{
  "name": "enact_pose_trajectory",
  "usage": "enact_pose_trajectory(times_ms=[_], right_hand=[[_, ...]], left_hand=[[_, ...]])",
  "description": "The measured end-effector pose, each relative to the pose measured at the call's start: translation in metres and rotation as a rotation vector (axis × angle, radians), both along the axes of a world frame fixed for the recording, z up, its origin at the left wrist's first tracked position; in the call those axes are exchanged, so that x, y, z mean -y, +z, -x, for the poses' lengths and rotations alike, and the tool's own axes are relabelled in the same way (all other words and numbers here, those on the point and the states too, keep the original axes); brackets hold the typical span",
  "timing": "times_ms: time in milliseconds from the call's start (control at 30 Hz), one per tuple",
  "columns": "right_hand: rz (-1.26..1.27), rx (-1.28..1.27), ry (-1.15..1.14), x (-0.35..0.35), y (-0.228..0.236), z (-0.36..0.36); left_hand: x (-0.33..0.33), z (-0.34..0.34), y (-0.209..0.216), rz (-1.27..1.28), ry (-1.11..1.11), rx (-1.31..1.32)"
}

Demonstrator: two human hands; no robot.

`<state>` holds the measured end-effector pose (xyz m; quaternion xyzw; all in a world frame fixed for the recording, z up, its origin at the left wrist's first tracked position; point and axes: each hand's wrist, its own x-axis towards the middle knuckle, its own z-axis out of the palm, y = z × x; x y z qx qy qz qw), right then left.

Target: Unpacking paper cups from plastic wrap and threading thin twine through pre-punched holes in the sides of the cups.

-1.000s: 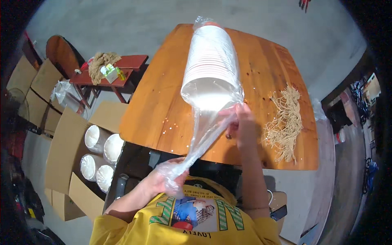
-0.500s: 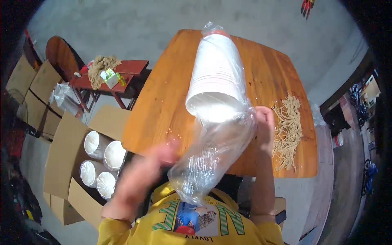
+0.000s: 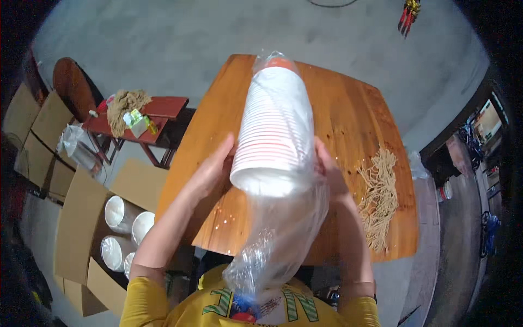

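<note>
A long stack of white paper tubs [image 3: 272, 131] sits inside a clear plastic bag [image 3: 283, 234], over the wooden table. Its wide open end tilts toward me, and an orange-red piece [image 3: 281, 64] shows at the far end. The bag's loose part hangs down toward my yellow shirt. My left hand [image 3: 215, 169] grips the stack's left side near the wide end, its fingers partly hidden behind the tubs. On the other side my right hand [image 3: 329, 171] is closed around the stack and bag, with part of its fingers hidden by the plastic.
A bundle of tan strings [image 3: 380, 199] lies on the right of the wooden table [image 3: 340, 114]. At lower left, an open cardboard box [image 3: 79, 218] holds several wrapped white stacks. A red bench [image 3: 169, 107] with a brown cloth [image 3: 124, 109] stands farther left.
My left hand has come up from the lower left and taken hold of the stack's left side. My right hand has moved up along the stack from the bag's gathered part.
</note>
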<state>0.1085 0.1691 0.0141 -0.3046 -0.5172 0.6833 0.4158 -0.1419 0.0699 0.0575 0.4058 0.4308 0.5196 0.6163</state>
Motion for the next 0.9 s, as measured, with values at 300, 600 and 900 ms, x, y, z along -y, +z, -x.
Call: enact_pose_trajectory(times_ms=[300,600,900], right_hand=[[-0.214,-0.008,-0.002,-0.099,-0.023,0.015],[-0.070,-0.212,-0.013,-0.124,0.002,0.043],[-0.397,-0.142,-0.172,-0.070,0.067,0.019]], left_hand=[[-0.125,-0.004,-0.017,0.073,0.007,0.222],[-0.183,0.011,-0.034,-0.007,0.022,0.376],[-0.134,-0.020,0.041,-0.550,0.140,0.068]])
